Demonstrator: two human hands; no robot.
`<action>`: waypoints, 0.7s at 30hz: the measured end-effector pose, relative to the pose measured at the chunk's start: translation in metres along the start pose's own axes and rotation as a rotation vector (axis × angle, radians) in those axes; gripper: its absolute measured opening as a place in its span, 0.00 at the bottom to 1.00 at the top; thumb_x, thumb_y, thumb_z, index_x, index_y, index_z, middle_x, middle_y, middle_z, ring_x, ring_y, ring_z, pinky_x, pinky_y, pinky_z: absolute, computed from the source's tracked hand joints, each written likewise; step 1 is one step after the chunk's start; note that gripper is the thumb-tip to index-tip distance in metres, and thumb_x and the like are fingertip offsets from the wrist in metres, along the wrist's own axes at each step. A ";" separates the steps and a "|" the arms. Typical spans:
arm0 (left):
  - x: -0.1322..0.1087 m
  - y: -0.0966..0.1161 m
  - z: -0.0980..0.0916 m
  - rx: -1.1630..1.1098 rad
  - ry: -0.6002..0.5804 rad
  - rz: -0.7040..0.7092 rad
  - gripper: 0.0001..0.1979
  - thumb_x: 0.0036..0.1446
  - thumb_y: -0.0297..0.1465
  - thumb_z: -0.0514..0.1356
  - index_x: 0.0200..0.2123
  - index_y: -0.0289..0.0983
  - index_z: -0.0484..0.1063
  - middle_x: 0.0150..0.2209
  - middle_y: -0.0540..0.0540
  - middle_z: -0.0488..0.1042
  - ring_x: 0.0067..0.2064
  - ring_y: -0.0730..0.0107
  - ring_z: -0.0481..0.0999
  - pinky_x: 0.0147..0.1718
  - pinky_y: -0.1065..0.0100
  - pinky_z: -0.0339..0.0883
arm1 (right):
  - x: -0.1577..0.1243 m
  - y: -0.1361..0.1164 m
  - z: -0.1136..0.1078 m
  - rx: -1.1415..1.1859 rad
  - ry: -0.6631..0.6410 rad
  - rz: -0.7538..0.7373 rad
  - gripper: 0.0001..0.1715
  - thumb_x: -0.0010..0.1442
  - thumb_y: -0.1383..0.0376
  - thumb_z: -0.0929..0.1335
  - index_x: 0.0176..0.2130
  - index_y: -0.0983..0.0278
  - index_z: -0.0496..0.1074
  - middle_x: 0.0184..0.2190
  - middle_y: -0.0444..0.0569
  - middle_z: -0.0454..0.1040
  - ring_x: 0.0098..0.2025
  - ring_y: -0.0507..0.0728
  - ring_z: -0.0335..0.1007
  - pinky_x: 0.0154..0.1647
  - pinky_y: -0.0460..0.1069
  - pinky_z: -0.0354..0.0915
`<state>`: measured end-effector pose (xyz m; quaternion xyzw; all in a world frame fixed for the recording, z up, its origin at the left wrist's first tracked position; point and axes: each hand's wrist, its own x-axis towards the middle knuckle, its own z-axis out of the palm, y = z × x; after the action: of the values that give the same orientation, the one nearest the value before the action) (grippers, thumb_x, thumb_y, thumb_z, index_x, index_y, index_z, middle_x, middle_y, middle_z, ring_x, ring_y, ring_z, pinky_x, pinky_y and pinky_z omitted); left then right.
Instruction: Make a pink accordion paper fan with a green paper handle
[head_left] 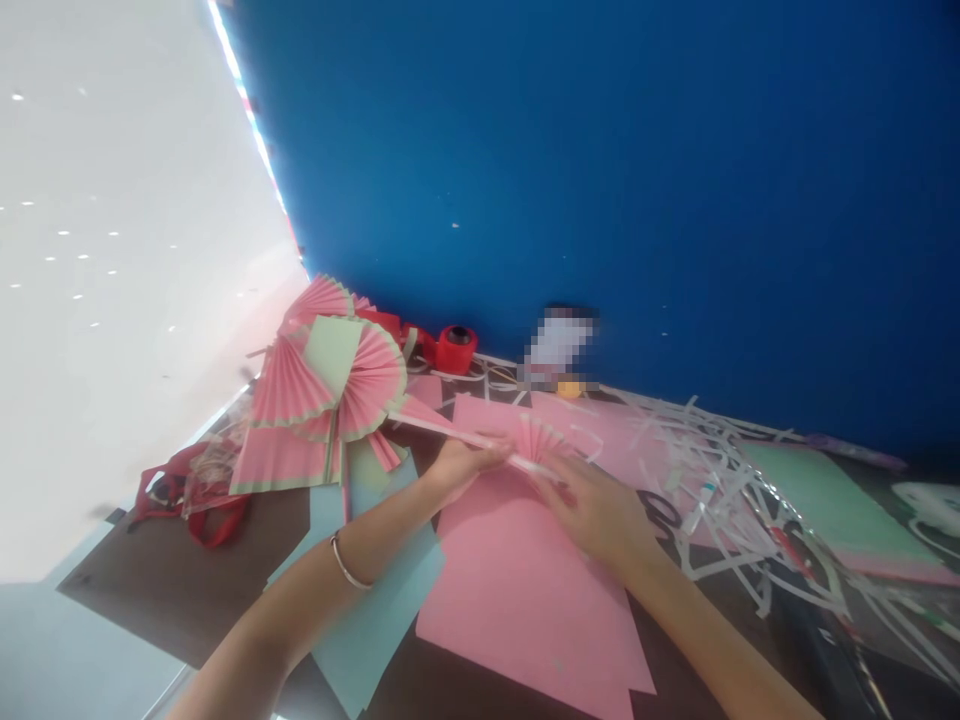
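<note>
A pink pleated paper [538, 440] is held between my two hands above a pink sheet [525, 590]. My left hand [469, 465] is closed on its left part, where a narrow folded strip runs up to the left. On the right part, my right hand [589, 500] has its fingers pressed on the folds near the white edge. Finished-looking pink fans with green edges [371, 380] are piled at the left, with a pale green card [332, 352] among them. Light blue sheets [375, 610] lie under my left forearm.
Red tape dispenser [456, 350] stands by the blue wall [600, 180]. White paper strips [720, 500] tangle at the right, near dark scissors handles [660, 512] and green sheets [832, 500]. A red strap [214, 520] lies at the left.
</note>
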<state>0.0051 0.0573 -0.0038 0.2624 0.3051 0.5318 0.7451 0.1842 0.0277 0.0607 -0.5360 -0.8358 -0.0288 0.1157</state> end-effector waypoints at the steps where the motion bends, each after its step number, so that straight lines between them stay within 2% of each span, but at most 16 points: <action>1: -0.001 0.002 0.000 -0.016 -0.022 -0.012 0.16 0.38 0.28 0.70 0.34 0.32 0.75 0.33 0.44 0.77 0.37 0.67 0.76 0.43 0.63 0.64 | 0.001 0.000 -0.001 0.036 -0.008 0.022 0.19 0.62 0.56 0.59 0.44 0.58 0.72 0.39 0.47 0.77 0.37 0.57 0.73 0.32 0.49 0.67; 5: -0.003 0.009 0.000 -0.068 -0.108 -0.065 0.16 0.44 0.33 0.67 0.37 0.31 0.75 0.36 0.41 0.77 0.40 0.63 0.76 0.46 0.62 0.64 | 0.002 0.003 -0.003 0.173 -0.005 0.090 0.15 0.60 0.57 0.61 0.39 0.57 0.74 0.37 0.45 0.78 0.38 0.56 0.73 0.35 0.49 0.68; 7: -0.003 0.010 0.000 -0.068 -0.114 -0.079 0.16 0.47 0.35 0.66 0.38 0.30 0.75 0.38 0.39 0.77 0.42 0.61 0.76 0.47 0.61 0.64 | 0.001 0.005 -0.004 0.232 -0.010 0.129 0.15 0.59 0.57 0.62 0.38 0.58 0.75 0.37 0.46 0.78 0.37 0.57 0.74 0.34 0.49 0.68; 12: -0.005 0.008 0.003 -0.018 -0.090 -0.041 0.16 0.46 0.35 0.66 0.37 0.31 0.75 0.39 0.39 0.77 0.44 0.59 0.75 0.47 0.60 0.65 | 0.000 0.007 -0.005 0.307 -0.012 0.217 0.18 0.56 0.54 0.63 0.39 0.60 0.75 0.37 0.49 0.78 0.37 0.59 0.74 0.36 0.52 0.69; 18: -0.005 0.008 0.001 -0.072 -0.196 -0.072 0.18 0.46 0.37 0.66 0.39 0.34 0.75 0.39 0.40 0.77 0.45 0.58 0.75 0.49 0.59 0.63 | 0.007 0.005 -0.010 0.520 -0.101 0.262 0.15 0.55 0.55 0.64 0.33 0.60 0.75 0.34 0.47 0.78 0.36 0.58 0.74 0.36 0.51 0.68; 21: -0.002 0.011 -0.001 -0.117 -0.218 -0.089 0.19 0.47 0.42 0.64 0.40 0.36 0.74 0.41 0.40 0.77 0.47 0.59 0.74 0.48 0.61 0.63 | 0.010 0.006 -0.013 0.642 -0.072 0.256 0.13 0.55 0.57 0.64 0.31 0.62 0.74 0.32 0.47 0.77 0.35 0.57 0.73 0.35 0.49 0.68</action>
<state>-0.0032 0.0587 0.0035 0.2611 0.2023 0.4833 0.8108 0.1875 0.0367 0.0753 -0.5735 -0.7317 0.2694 0.2513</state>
